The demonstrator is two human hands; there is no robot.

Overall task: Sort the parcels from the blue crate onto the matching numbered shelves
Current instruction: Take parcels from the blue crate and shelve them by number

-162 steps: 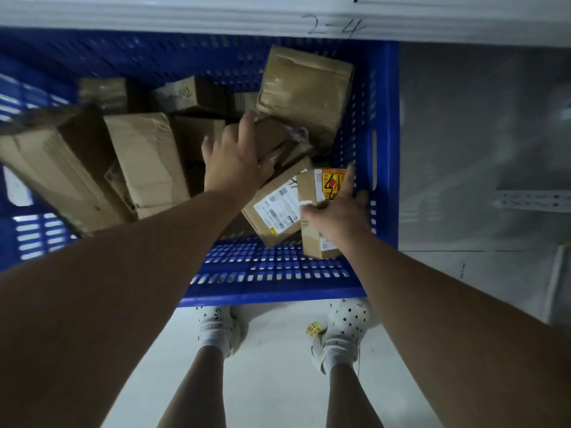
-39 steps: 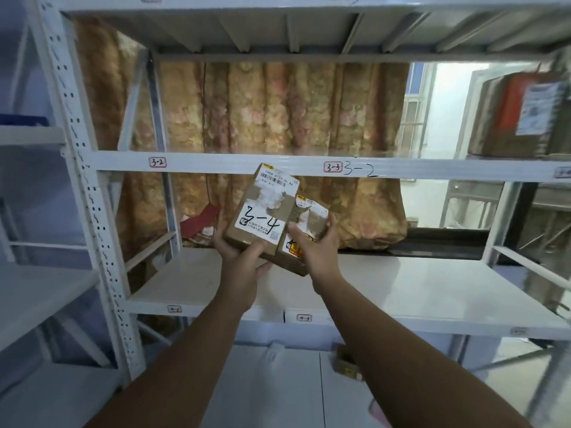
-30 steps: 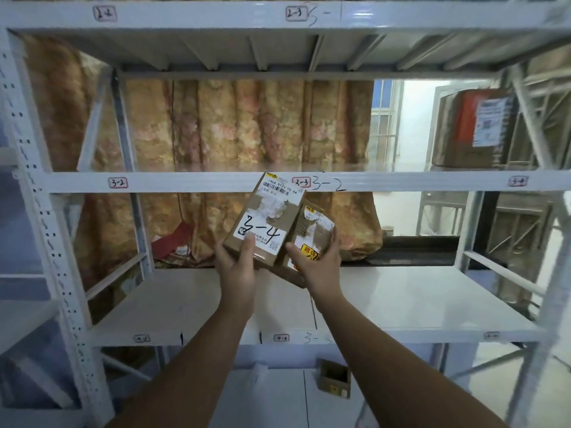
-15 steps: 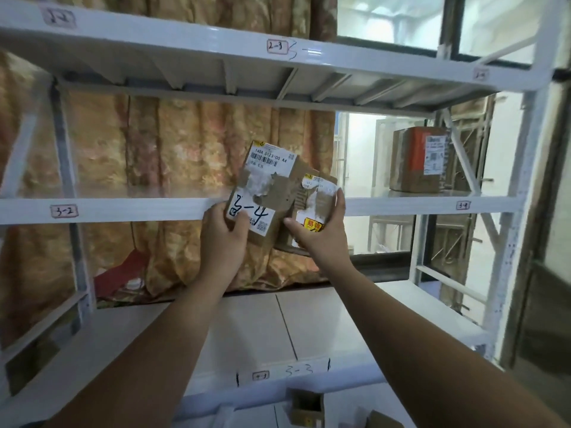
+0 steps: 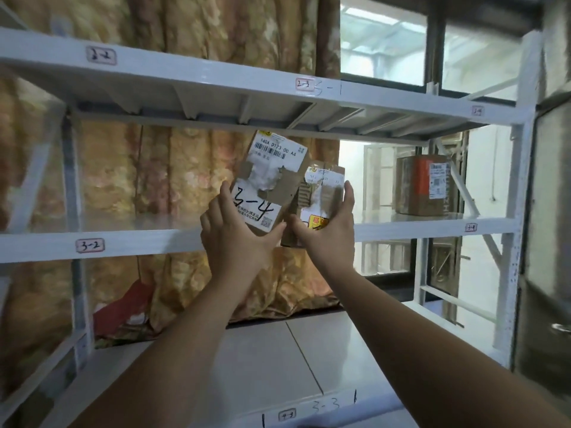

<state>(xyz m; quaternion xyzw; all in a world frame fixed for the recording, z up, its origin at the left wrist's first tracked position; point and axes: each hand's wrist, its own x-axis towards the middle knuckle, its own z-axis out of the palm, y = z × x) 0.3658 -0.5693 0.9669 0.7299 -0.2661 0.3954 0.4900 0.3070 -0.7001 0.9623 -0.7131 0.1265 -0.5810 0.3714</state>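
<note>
Gold floral curtain (image 5: 123, 180) hangs across the back, bunched low, with something red (image 5: 133, 301) at its left foot. Dark-framed window (image 5: 383, 50) to its right, bright daylight.

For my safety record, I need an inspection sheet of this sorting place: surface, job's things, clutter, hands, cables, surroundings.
Surface: white metal shelving rack, boards tagged 2-2 and 3-2; lowest board hand-marked 3-3.
Job's things: brown cardboard parcel with white label marked 3-4, held up before the middle board; smaller brown taped parcel with yellow-red sticker at its right.
Clutter: brown cardboard box with orange band, standing on the middle board, far right.
Hands: left hand grips the 3-4 parcel from below; right hand grips the smaller parcel.
Cables: nothing seen.
Surroundings: beige floral curtain behind the rack; window at upper right.
</note>
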